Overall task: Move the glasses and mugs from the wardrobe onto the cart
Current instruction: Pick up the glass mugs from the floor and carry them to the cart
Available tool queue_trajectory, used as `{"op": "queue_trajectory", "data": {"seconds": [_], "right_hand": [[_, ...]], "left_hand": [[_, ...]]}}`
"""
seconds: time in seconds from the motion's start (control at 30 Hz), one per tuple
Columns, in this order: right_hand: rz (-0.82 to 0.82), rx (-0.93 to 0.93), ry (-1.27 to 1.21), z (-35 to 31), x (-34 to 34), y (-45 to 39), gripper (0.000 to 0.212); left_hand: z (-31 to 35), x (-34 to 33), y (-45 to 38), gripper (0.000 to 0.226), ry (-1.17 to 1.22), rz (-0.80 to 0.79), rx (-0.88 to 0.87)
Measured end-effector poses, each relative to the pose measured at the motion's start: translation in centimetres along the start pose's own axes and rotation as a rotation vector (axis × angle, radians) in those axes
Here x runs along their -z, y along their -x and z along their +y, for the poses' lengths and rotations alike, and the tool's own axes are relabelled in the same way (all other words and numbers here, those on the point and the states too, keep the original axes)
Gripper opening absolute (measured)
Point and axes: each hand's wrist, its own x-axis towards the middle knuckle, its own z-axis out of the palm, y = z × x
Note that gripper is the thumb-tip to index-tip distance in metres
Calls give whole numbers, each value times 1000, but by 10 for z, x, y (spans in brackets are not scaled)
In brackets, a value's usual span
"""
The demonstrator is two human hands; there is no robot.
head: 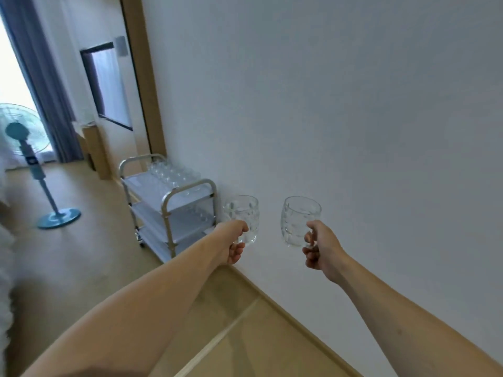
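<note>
Both hands are stretched forward in front of the white wall point(326, 104), and each one holds a mug by its handle. Left hand point(234, 244) grips a clear dimpled glass mug point(243, 217), its fingers curled around the handle. Right hand point(319, 250) grips a second clear dimpled glass mug point(298, 221) in the same way; both mugs are upright and apart from each other. Just to the left of the left hand stands a silver metal cart with three shelves point(168, 205), near the wall. Clear glasses point(174, 172) already stand on its top shelf. Farther to the left, a light blue standing fan point(30, 159) is on the wooden floor point(95, 262)
</note>
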Motion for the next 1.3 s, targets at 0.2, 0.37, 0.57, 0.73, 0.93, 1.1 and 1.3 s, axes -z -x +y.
{"op": "queue_trajectory", "data": {"seconds": [0.2, 0.37, 0.57, 0.73, 0.93, 1.1, 1.3], "right_hand": [[-226, -29, 49, -10, -107, -51, 39], [-383, -5, 97, -38, -188, -96, 38], [-519, -4, 147, -65, -275, -150, 41], [-594, -13, 187, -63, -333, -192, 42], [-643, -74, 225, -37, -392, -218, 47], [-637, -111, 287, -23, -446, -238, 47], [-643, -140, 282, -17, -525, -260, 45]], "left_hand": [[2, 96, -30, 18, 107, 215, 43], [25, 160, -58, 16, 167, 337, 52], [56, 217, -102, 12, 240, 439, 42], [62, 256, -138, 14, 286, 500, 73], [44, 293, -171, 14, 325, 564, 136], [34, 338, -201, 15, 362, 576, 177], [40, 413, -248, 17, 342, 543, 199]]}}
